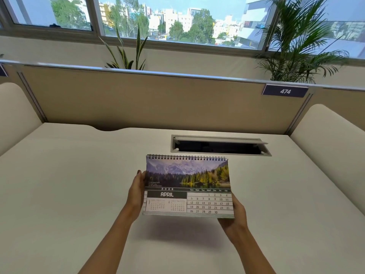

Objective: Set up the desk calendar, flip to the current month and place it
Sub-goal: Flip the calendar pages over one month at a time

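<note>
A spiral-bound desk calendar (188, 186) is held up above the white desk (69, 184), its shadow falling on the surface below. The facing page shows a mountain lake photo and the words APRIL 2026 with the date grid. My left hand (136, 191) grips its left edge, fingers behind and thumb tip at the front. My right hand (236, 213) holds the lower right corner from underneath. The spiral binding runs along the top edge. The back of the calendar and its stand are hidden from me.
An open cable hatch (220, 145) with a raised metal flap lies in the desk just beyond the calendar. A beige partition (158, 99) with a sign reading 474 (285, 91) closes the far edge. Rounded side dividers stand left and right. Plants and windows are behind.
</note>
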The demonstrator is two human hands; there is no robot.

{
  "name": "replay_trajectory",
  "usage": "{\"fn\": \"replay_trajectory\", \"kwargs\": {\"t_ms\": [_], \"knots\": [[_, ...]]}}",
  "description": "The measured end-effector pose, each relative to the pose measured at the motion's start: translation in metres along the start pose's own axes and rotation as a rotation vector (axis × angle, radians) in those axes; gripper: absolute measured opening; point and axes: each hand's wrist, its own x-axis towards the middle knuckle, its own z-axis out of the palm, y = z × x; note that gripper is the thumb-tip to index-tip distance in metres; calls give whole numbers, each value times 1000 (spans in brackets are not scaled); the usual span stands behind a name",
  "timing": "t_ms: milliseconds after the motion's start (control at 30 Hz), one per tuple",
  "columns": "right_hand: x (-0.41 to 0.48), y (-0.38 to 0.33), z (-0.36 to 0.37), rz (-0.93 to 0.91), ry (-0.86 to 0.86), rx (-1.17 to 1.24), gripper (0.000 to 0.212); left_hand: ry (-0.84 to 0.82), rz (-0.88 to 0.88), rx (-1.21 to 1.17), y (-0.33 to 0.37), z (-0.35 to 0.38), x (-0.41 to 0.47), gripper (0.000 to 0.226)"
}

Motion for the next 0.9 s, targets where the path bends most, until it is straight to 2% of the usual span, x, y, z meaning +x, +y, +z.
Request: {"fn": "replay_trajectory", "kwargs": {"t_ms": [100, 167, 200, 267, 300, 367, 467, 567, 733, 900], "knots": [[-4, 1, 8, -47, -71, 15, 44, -22, -2, -55, 3, -1, -2, 50], [-4, -5, 18, -185, -158, -76, 22, -26, 54, -50, 3, -1, -3, 50], [-2, -8, 23, -267, -211, -151, 19, -14, 76, -28, 3, 0, -4, 49], [2, -15, 36, -390, -265, -337, 29, 28, 115, 41, 1, 1, -4, 43], [3, -22, 45, -438, -251, -399, 30, 53, 141, 59, 0, 0, -3, 37], [6, -35, 62, -541, -238, -496, 15, 51, 160, 70, -2, -1, 0, 32], [14, -43, 75, -850, -221, -791, 18, -30, 77, 65, -3, -2, 4, 44], [22, -38, 77, -1103, -96, -1097, 26, -49, 65, 68, 0, 0, 3, 44], [31, -32, 80, -1262, -6, -1352, 31, -20, 66, 36, -1, 0, 6, 43], [37, -31, 82, -1309, 42, -1383, 20, -8, 47, 15, -2, -1, 8, 43]]}}
